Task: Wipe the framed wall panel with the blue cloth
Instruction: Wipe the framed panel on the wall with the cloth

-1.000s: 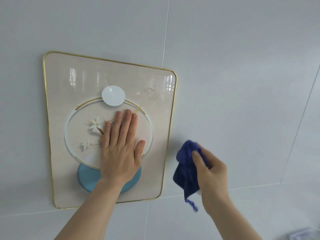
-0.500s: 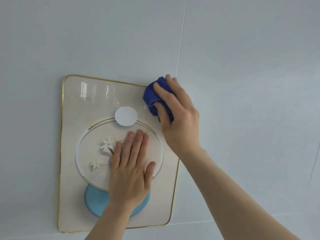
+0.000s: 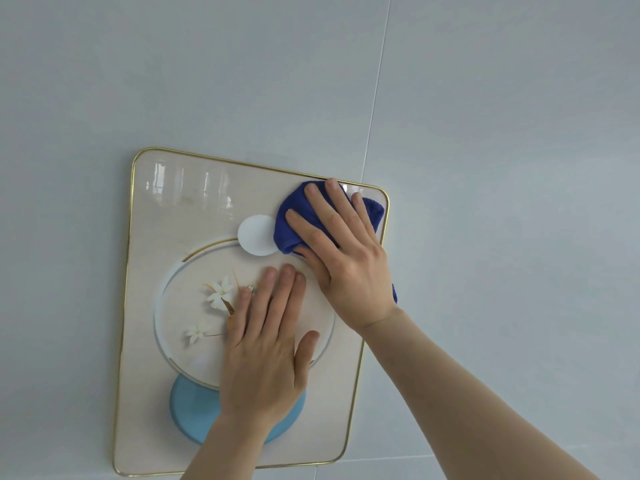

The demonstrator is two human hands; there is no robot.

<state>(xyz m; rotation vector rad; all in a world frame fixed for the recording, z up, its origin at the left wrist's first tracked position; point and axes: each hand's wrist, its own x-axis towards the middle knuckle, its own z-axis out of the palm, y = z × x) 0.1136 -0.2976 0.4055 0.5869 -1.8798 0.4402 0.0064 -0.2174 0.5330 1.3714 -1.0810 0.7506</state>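
While the left hand (image 3: 266,344) lies flat, palm down, fingers together and released, on the middle of the framed wall panel (image 3: 166,237), the right hand (image 3: 341,258) presses the blue cloth (image 3: 294,220) against the panel's upper right corner. Right fingers spread over the cloth, pinning it to the glossy surface rather than clenched around it; cloth bunched, sticking out left and right of the fingers, a small bit showing past the wrist near the panel's right edge. Cloth's left edge touches the white disc (image 3: 254,235) printed at upper centre of the panel. Left hand covers part of the large pale circle (image 3: 180,306) and the top of the light blue circle (image 3: 188,410) lower down; its fingertips sit just beside the white flowers (image 3: 220,292). Panel is beige with thin gold frame (image 3: 126,271), rounded corners, mounted tilted in the centre-left of the frame on a pale grey tiled wall (image 3: 485,133). Window reflections at panel's upper left. Both forearms enter from lower right and bottom.
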